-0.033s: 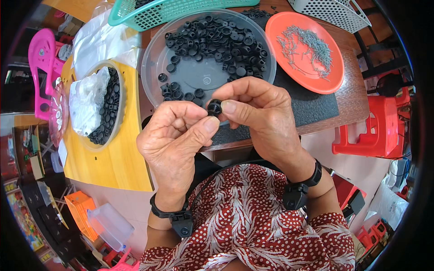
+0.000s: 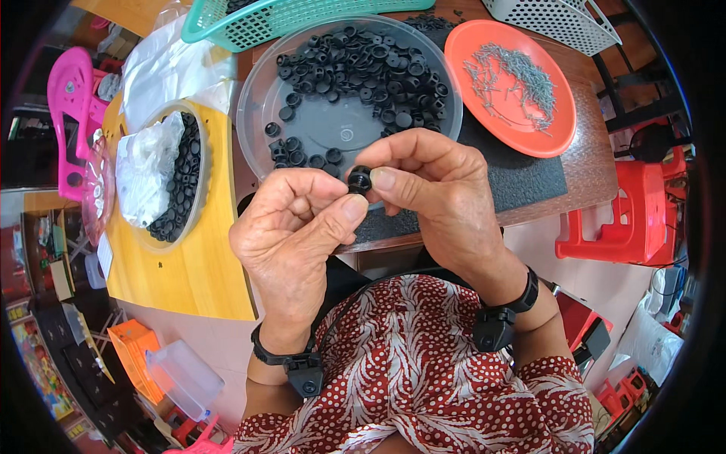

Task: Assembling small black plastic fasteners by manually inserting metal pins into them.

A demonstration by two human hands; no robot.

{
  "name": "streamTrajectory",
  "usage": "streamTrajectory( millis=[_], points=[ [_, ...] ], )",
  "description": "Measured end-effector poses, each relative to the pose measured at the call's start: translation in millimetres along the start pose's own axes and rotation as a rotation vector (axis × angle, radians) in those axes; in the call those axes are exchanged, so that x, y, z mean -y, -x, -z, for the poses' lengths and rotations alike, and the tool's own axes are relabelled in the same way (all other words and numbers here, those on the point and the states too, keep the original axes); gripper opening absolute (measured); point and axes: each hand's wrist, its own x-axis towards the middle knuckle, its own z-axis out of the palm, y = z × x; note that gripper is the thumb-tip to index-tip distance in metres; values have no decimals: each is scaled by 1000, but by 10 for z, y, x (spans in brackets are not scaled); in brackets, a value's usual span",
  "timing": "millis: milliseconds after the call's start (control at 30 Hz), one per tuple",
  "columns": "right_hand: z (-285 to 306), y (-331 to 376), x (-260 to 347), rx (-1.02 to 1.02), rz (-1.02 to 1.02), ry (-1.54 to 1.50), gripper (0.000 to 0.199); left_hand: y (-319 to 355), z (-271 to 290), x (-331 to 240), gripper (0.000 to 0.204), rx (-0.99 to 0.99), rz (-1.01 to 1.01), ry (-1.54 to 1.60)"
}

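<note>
Hands [image 2: 291, 231] [image 2: 450, 185] unmoved, pinching black part [image 2: 360, 177]; clear tub [image 2: 321, 125] holds black pieces [image 2: 389, 72], orange plate [image 2: 558, 117] silvery fasteners [image 2: 531, 78].

The fingers [image 2: 402, 185] partly hide the black part [image 2: 359, 178], and the top edge crops the green basket [image 2: 265, 29].

Head fisheye: left one of a side-by-side pair, on the person's head
Facing: steeply down, upright, over the red patterned blouse [image 2: 408, 356] toward the dark wooden table [image 2: 594, 178]
Closeness: left hand [image 2: 291, 219] and right hand [image 2: 450, 185] close by, mid-view; green plastic basket [image 2: 272, 29] farther off, cut by the far edge
Rim: dark and round, straight edges bending
</note>
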Motion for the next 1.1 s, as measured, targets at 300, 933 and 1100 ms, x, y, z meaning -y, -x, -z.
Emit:
streamTrajectory(
  millis=[300,933,1100],
  points=[
    [2,-38,-51,-16,74,27,13,-38,-17,46,15,27,-22,17],
    [-21,-9,-24,-38,140,95,14,-38,-5,41,26,58,-18,57],
    [-6,-11,-49,-43,162,111,13,-47,-49,72,33,-6,-19,31]
  ],
)
